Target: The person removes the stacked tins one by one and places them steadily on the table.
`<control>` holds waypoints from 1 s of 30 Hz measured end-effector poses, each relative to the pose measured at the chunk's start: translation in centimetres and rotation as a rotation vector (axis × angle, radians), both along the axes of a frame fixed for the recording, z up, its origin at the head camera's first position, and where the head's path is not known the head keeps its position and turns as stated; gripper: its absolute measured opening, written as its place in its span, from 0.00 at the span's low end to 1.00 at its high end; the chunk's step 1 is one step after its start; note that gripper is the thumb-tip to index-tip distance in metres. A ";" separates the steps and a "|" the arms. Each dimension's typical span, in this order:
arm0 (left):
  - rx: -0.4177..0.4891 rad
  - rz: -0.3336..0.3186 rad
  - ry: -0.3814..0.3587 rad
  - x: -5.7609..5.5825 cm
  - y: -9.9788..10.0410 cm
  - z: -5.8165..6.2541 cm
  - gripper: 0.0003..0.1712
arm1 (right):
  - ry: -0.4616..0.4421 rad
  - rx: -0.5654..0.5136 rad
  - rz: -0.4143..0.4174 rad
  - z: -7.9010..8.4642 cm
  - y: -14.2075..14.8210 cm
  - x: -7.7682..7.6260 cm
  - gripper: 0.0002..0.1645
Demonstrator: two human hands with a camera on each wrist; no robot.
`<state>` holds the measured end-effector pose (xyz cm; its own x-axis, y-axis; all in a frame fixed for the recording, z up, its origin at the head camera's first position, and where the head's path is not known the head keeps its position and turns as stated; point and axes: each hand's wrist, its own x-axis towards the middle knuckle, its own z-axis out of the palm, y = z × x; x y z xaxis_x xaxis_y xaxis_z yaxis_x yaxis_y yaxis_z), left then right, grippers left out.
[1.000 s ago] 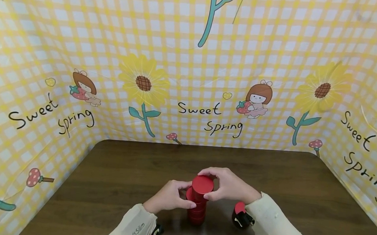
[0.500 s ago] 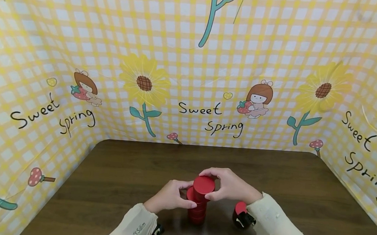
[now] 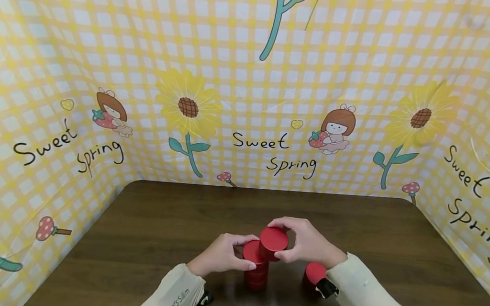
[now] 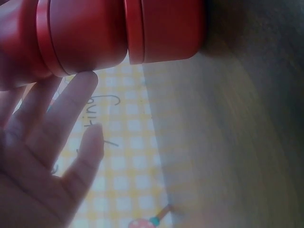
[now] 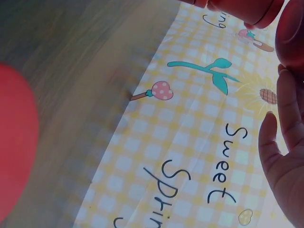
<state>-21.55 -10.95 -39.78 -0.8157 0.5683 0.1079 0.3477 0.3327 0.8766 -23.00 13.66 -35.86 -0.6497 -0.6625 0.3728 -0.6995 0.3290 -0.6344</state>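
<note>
- Head view: our right hand (image 3: 307, 242) pinches a single red tin (image 3: 274, 238) by its sides, thumb near us and fingers on the far side.
- That tin sits high and off centre, overhanging the right edge of the stack of red tins (image 3: 255, 275); we cannot tell whether the two touch.
- Our left hand (image 3: 219, 255) grips the stack near its top, thumb and fingers round either side, and the stack stands upright on the table (image 3: 171, 214).
- We judge the step in hand to be moving one tin at the stack's top while the other hand steadies the rest; whether it is going on or coming off, we cannot say.
- Next, we think, the right hand needs a level, firm pinch: centred over the rim if stacking, clear of it if removing. The left should brace without pushing.
- Another red-topped tin (image 3: 314, 272) stands to the right, partly behind a black wrist piece (image 3: 328, 289).
</note>
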 end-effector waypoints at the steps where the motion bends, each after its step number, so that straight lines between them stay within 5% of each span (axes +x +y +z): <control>1: -0.002 0.001 0.000 0.0 0.0 0.0 0.29 | -0.006 0.003 -0.009 0.1 0.2 0.1 0.28; 21: -0.029 0.003 -0.006 -0.3 -0.1 -0.1 0.30 | 0.019 0.047 -0.049 -0.5 2.7 0.4 0.29; 30: -0.007 0.004 -0.076 -0.1 0.0 0.3 0.30 | 0.176 0.054 -0.085 -0.7 3.5 0.6 0.30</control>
